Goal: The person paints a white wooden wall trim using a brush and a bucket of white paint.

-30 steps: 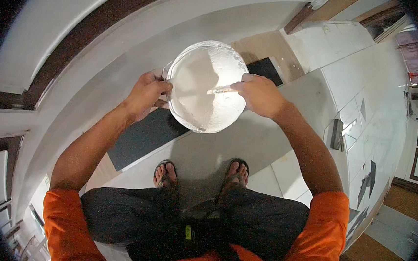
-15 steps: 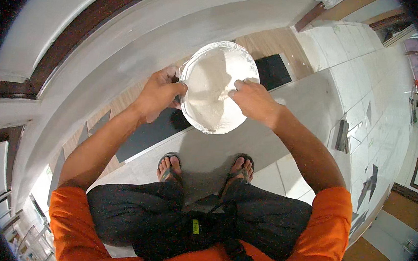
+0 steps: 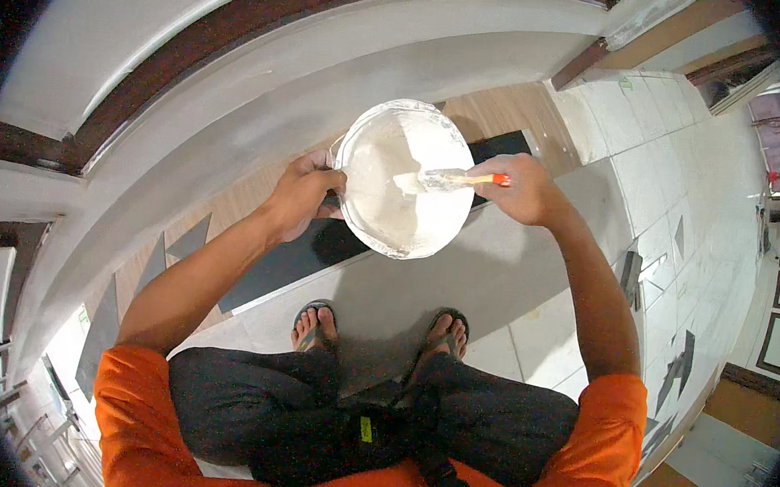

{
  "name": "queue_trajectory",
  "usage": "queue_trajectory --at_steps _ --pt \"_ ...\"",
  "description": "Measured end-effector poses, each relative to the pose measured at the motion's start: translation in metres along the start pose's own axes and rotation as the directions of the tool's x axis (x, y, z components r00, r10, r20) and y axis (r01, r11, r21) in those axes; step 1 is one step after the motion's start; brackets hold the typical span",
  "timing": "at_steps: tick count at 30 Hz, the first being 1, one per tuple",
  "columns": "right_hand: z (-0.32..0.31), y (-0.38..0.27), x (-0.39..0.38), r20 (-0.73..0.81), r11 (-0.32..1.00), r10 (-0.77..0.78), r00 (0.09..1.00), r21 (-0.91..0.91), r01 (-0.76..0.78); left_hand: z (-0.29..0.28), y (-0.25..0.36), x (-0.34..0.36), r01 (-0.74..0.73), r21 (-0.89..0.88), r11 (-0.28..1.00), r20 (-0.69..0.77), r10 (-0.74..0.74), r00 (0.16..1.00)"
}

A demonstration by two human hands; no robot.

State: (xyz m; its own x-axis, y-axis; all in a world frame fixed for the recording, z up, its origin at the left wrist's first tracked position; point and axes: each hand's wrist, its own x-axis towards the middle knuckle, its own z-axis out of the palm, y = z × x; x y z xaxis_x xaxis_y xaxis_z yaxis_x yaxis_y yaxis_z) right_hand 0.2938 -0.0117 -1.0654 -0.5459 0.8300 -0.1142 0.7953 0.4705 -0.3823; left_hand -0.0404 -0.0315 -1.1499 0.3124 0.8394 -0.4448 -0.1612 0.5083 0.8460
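A round white bucket (image 3: 374, 151) is held up in front of me, its rim and inside coated with pale, wet-looking paint or filler. My left hand (image 3: 307, 191) grips its left rim, thumb over the edge and fingers beneath. In my right hand (image 3: 518, 189) is a paintbrush (image 3: 450, 180), its wooden handle ending in orange. The brush lies level over the bucket's opening, with white-smeared bristles pointing left. Whether the bristles touch the contents I cannot tell.
Dark flat panels (image 3: 288, 263) lie on the floor below the bucket, along wood-look boards (image 3: 510, 116). A pale wall (image 3: 261, 133) curves behind. Grey offcuts (image 3: 632, 272) lie on the white tiles to the right. My sandalled feet (image 3: 315, 325) stand on the floor.
My right hand has drawn back to the right from inside the bucket, and the paintbrush now shows over the opening. The bucket sits slightly lower in view, still in my left hand.
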Motion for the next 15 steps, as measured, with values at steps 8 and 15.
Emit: queue_trajectory --at_steps 8,15 --pt "-0.024 -0.006 0.004 -0.017 0.95 0.119 0.993 0.292 -0.109 -0.01 0.004 -0.001 0.007 -0.14 0.99 -0.013 -0.008 1.0" --pt "-0.037 0.006 -0.001 -0.046 0.941 0.205 0.978 0.286 -0.183 -0.008 0.001 0.007 0.021 -0.134 0.991 -0.021 -0.024 0.999"
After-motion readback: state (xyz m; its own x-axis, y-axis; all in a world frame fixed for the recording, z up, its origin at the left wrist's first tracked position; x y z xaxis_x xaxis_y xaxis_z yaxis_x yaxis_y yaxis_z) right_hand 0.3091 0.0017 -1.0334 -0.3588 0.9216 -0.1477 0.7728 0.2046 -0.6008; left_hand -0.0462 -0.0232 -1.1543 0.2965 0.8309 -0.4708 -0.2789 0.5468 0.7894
